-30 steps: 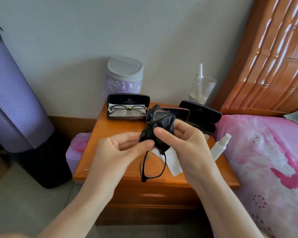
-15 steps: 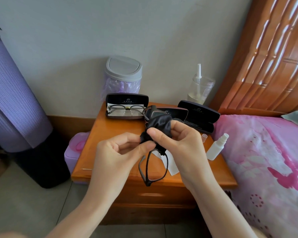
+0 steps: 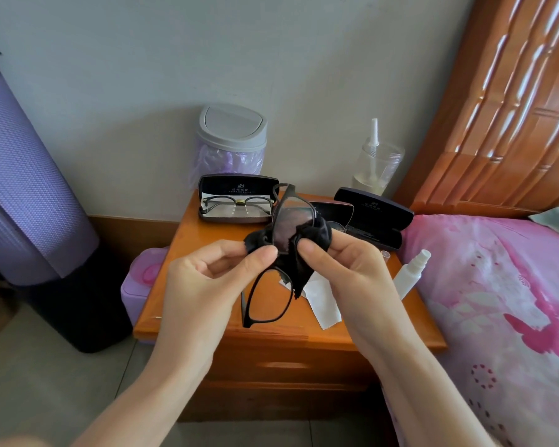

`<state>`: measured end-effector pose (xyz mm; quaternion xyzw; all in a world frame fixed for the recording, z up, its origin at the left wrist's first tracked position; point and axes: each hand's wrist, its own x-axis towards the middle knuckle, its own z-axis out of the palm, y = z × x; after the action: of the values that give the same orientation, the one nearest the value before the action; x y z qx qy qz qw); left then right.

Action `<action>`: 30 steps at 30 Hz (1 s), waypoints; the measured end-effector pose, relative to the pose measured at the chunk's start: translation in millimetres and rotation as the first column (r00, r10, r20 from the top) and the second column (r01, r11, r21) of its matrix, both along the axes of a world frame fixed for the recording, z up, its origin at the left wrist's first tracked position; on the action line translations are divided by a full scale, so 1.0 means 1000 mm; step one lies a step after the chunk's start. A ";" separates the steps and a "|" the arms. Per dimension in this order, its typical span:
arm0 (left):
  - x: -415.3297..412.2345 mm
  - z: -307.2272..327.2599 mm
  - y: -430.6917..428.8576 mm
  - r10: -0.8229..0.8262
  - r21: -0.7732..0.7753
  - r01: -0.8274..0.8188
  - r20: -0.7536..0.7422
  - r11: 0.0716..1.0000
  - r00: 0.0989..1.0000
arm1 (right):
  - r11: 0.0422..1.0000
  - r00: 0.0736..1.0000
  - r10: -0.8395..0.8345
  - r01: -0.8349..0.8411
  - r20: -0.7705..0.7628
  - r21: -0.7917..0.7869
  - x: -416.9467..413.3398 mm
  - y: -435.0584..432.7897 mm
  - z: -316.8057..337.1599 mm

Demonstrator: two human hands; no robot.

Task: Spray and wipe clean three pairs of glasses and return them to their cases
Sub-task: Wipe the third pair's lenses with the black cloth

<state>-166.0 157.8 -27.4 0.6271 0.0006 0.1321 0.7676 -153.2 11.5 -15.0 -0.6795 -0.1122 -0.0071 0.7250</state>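
I hold a pair of black-framed glasses point(image 3: 291, 221) upright above the wooden nightstand point(image 3: 188, 253). My left hand point(image 3: 213, 285) pinches the frame at its bridge. My right hand point(image 3: 349, 272) pinches a black cloth point(image 3: 317, 235) against the upper lens. The lower lens point(image 3: 268, 298) hangs free. An open case point(image 3: 238, 198) at the back left holds a thin-framed pair. Two more open dark cases point(image 3: 373, 217) lie at the back right. A small white spray bottle point(image 3: 410, 275) lies near the right edge.
A white cloth point(image 3: 325, 304) lies on the nightstand under my hands. A lidded mini bin point(image 3: 229, 140) and a clear jar with a nozzle point(image 3: 376, 166) stand at the back. A purple rolled mat point(image 3: 23, 195) stands left; a pink bed point(image 3: 504, 301) is right.
The cloth has slid off the upper lens, which now shows above my fingers. Both hands have shifted slightly apart on the glasses.
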 end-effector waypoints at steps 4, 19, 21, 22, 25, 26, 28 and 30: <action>-0.002 0.001 -0.001 -0.017 0.022 0.017 0.030 1.000 0.999 | 1.000 1.000 -0.005 0.005 0.022 0.005 0.000 0.006 -0.001; -0.002 -0.002 0.000 -0.090 0.201 0.073 0.075 0.977 0.993 | 0.982 0.986 -0.167 0.165 0.013 0.087 0.002 0.016 0.000; -0.002 -0.004 -0.001 -0.082 0.175 0.072 0.051 0.982 0.995 | 0.975 0.980 -0.201 0.199 0.012 0.096 0.001 0.017 -0.001; -0.002 -0.004 -0.001 -0.071 0.168 0.063 0.041 0.984 0.997 | 0.971 0.976 -0.216 0.214 0.007 0.101 0.000 0.018 -0.001; -0.002 -0.006 -0.003 -0.036 0.176 0.033 0.019 0.984 0.999 | 0.964 0.970 -0.245 0.243 0.001 0.105 -0.001 0.019 -0.004; -0.002 -0.005 -0.003 -0.030 0.171 0.028 0.011 0.985 0.999 | 0.964 0.969 -0.248 0.246 0.002 0.102 -0.002 0.020 -0.005; -0.002 -0.004 -0.003 -0.021 0.125 0.021 -0.002 0.992 1.000 | 0.968 0.973 -0.231 0.229 0.011 0.098 -0.003 0.022 -0.006; -0.001 -0.002 -0.001 -0.007 0.040 0.008 -0.013 0.999 1.000 | 0.980 0.983 -0.180 0.178 0.022 0.089 -0.006 0.023 -0.006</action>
<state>-167.0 156.8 -29.8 0.6434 0.0003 0.1252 0.7552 -158.9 34.5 -21.2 -0.6546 -0.0611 -0.0875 0.7484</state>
